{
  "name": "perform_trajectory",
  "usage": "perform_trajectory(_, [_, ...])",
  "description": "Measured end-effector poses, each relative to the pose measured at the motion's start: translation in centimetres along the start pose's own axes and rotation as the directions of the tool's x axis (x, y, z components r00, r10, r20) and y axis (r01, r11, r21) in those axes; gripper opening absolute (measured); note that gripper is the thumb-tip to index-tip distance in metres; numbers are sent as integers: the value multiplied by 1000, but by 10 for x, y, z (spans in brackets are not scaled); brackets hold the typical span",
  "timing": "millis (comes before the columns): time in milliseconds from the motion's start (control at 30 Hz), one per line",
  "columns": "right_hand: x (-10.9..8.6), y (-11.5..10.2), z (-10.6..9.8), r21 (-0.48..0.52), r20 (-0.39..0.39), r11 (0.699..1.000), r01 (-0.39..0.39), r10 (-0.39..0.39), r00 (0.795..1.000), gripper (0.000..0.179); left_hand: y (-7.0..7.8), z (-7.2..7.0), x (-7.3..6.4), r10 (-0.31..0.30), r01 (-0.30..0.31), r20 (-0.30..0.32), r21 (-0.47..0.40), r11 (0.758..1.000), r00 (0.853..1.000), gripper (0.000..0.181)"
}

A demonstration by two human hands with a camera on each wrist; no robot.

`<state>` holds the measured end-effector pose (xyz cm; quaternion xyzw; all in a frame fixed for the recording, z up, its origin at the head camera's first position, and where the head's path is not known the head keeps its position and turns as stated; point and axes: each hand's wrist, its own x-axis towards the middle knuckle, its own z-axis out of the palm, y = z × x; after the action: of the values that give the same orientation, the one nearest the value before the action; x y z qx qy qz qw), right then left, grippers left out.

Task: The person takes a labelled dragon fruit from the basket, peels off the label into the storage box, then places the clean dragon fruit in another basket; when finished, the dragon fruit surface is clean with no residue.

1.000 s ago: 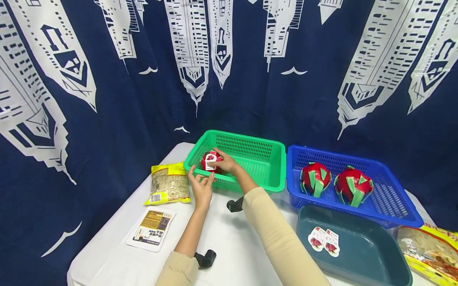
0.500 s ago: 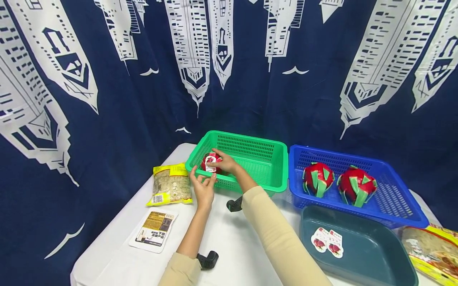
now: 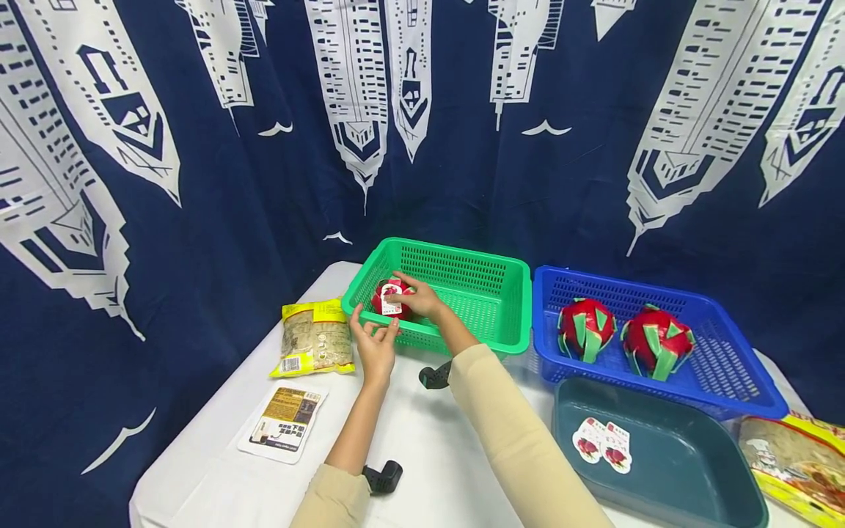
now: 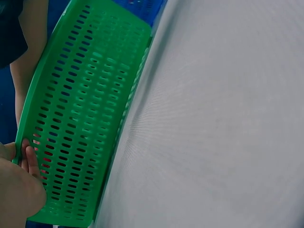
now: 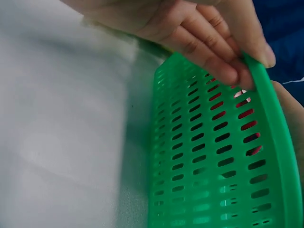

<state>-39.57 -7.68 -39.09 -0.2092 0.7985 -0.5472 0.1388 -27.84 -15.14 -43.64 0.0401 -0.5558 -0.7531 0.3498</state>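
Note:
A red dragon fruit [image 3: 404, 311], apparently a model, sits in the left end of the green basket [image 3: 485, 345]. Over its front lies a white label [image 3: 391, 305] with a fruit picture. My right hand [image 3: 422, 301] holds the fruit from the right, thumb across the label and a finger at the top; its other fingers are hidden. My left hand [image 3: 375, 350] grips the basket's near rim. In the right wrist view, the left hand's thumb [image 5: 263, 54] is over that rim and its other fingers are against the outer wall. Red shows through the basket's slots.
A blue basket [image 3: 739, 352] with two dragon fruits [image 3: 656, 341] stands right of the green one. Before it is a dark teal tray [image 3: 693, 455] with two labels [image 3: 602, 444]. Yellow packets [image 3: 315, 337] lie at both sides, and a white pouch [image 3: 284, 424] at front left.
The label on the fruit has tilted slightly under my right thumb. My left hand stays on the rim. The whole view shifted a little.

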Motion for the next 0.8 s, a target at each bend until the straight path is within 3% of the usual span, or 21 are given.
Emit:
perform_trajectory(200, [-17, -11, -16, 108, -56, 993, 53, -47, 997, 65, 1, 4, -2, -6, 6, 3, 26, 1000, 1000, 75])
perform_trajectory(400, [-51, -47, -55, 218, -116, 960, 176, -154, 981, 65, -1, 5, 0, 6, -6, -21, 9, 1000, 1000, 76])
perform_trajectory(533, [-108, -78, -81, 90, -167, 949, 301, -284, 944, 64, -1, 7, 1, 6, -6, -28, 0, 1000, 1000, 77])
perform_trajectory(633, [-162, -88, -93, -7, -161, 942, 336, -333, 929, 65, 0, 8, -1, -6, 6, -29, 4, 1000, 1000, 77])
perform_trajectory(700, [-196, -85, -99, -12, -122, 944, 331, -330, 936, 66, 1, 9, -3, -22, 22, -28, 7, 1000, 999, 78])
perform_trajectory(800, [-242, -68, -102, 37, -50, 963, 266, -264, 963, 67, 2, 9, -5, -46, 46, -26, 12, 999, 999, 79])
